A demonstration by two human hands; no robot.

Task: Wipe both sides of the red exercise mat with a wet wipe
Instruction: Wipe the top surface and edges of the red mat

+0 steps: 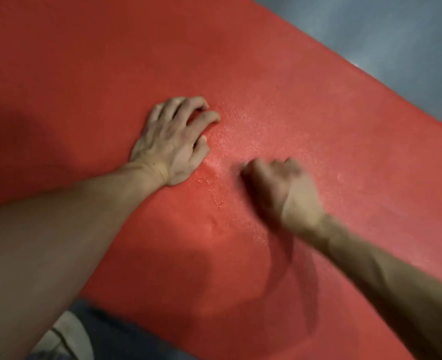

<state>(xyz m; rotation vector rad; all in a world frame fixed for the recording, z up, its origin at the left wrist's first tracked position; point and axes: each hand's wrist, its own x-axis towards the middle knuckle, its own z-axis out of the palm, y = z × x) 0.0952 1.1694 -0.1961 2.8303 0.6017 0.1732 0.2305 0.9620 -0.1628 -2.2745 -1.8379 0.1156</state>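
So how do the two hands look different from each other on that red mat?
The left hand is sharp in the picture, while the right hand is blurred. The left hand rests on the red mat on its heel with its fingers spread and bent, while the right hand's fingers are curled under into a fist shape. Whether the right hand holds a wipe cannot be seen. Both are bare and rest on the same mat, near its glistening patch.

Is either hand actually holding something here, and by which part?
Left hand holds nothing; it presses on the red mat. Right hand is curled and blurred; whether it holds a wipe cannot be told.
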